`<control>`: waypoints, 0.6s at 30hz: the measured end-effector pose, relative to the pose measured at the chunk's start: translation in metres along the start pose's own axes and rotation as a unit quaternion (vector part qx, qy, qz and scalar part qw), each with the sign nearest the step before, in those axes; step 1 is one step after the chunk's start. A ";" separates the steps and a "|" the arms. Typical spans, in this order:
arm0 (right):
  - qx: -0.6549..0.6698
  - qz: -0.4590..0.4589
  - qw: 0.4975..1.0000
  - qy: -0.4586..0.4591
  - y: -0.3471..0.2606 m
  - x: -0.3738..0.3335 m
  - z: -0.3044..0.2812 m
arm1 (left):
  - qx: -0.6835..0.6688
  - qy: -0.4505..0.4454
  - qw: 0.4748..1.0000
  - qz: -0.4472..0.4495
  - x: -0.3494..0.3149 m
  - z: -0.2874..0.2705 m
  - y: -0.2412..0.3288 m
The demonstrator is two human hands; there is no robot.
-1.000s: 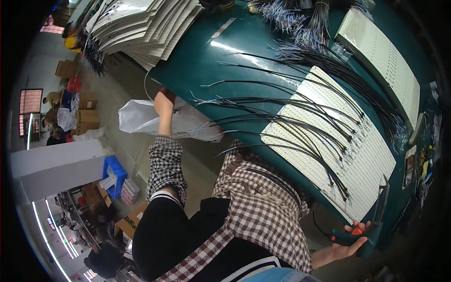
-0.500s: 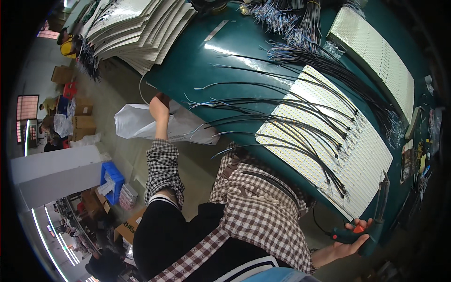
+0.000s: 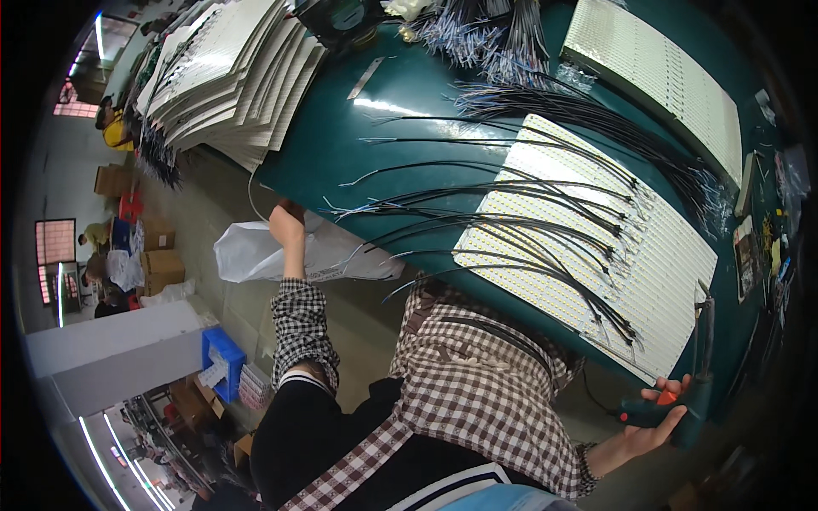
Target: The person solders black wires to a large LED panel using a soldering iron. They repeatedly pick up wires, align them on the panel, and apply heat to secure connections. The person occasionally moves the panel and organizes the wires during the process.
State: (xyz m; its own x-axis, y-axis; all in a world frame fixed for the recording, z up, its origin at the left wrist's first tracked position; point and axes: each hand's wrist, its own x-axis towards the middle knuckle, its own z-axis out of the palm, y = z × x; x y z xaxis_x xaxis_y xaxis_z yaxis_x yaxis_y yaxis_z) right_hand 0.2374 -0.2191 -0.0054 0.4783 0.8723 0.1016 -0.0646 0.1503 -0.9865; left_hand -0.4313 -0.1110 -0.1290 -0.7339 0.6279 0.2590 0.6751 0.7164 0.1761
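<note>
My right hand point(image 3: 648, 430) is wrapped round a dark green soldering gun point(image 3: 682, 410) with a red trigger and a long metal tip. The tip points up, close to the near right corner of a white LED panel point(image 3: 660, 319). Across that panel lie several black cables point(image 3: 554, 223), their stripped ends reaching left over the green table. My left hand point(image 3: 288, 228) is at the table's left edge, above a white plastic sack point(image 3: 247, 253); its fingers are hidden, so I cannot tell whether it grips anything.
A stack of white panels point(image 3: 230, 85) overhangs the table's far left. More bundled black cables point(image 3: 588, 119) lie behind the LED panel, with a pile of panels point(image 3: 656, 81) at the far right. A metal ruler point(image 3: 365, 78) rests on the green tabletop point(image 3: 341, 136). Blue crate point(image 3: 223, 362) on the floor.
The view has shifted slightly. My right hand keeps its hold on the soldering gun, whose tip stays by the panel's corner. My left hand remains at the table edge.
</note>
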 end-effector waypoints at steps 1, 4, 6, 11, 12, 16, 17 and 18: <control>0.005 0.000 1.000 -0.005 0.001 0.000 -0.001 | -0.003 0.000 1.000 -0.001 0.000 -0.001 0.000; 0.016 0.003 1.000 -0.019 0.000 -0.001 0.001 | -0.009 -0.010 1.000 0.008 0.004 0.000 -0.001; 0.022 0.011 0.999 -0.020 -0.002 -0.002 0.002 | -0.008 0.003 1.000 0.012 0.005 0.004 -0.002; 0.012 -0.007 1.000 -0.026 -0.001 0.001 0.000 | -0.007 0.004 1.000 0.011 0.008 0.011 -0.009; 0.009 -0.010 1.000 -0.023 0.000 0.000 -0.001 | -0.001 0.000 1.000 0.011 0.008 0.007 -0.007; 0.002 -0.007 1.000 0.004 0.002 -0.002 0.004 | -0.022 0.013 0.999 0.022 0.007 0.004 -0.005; -0.003 -0.003 1.000 0.026 0.001 -0.003 0.007 | -0.020 0.011 0.999 0.025 0.007 0.004 -0.005; -0.008 0.001 0.999 0.047 0.001 -0.003 0.008 | -0.019 0.009 0.999 0.027 0.007 0.004 -0.003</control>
State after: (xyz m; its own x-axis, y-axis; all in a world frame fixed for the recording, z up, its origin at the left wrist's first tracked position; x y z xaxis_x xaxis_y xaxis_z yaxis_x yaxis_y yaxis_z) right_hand 0.2287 -0.2180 -0.0052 0.5591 0.8243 0.0885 -0.0509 0.1408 -0.9887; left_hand -0.4385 -0.1077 -0.1313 -0.6953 0.6593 0.2861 0.7161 0.6695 0.1974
